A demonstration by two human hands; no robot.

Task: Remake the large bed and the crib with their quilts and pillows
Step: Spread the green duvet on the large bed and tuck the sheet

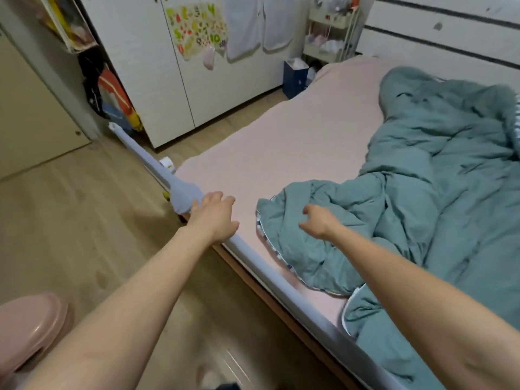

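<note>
The large bed [281, 142] has a bare pink sheet. A crumpled teal quilt [422, 192] lies heaped along its right side, with one corner near the front edge. My right hand [318, 222] hovers just above that corner, fingers loosely curled and holding nothing. My left hand [215, 218] reaches over the pale blue bed rail [270, 280] at the mattress edge, fingers relaxed, near the rail's padded end. No pillows or crib are in view.
White wardrobe doors [174, 80] with a fruit poster stand behind the bed. A dark blue bag [294, 77] and a cart [329, 32] sit at the far corner. A pink stool [28, 330] stands at the lower left on the wooden floor [84, 220].
</note>
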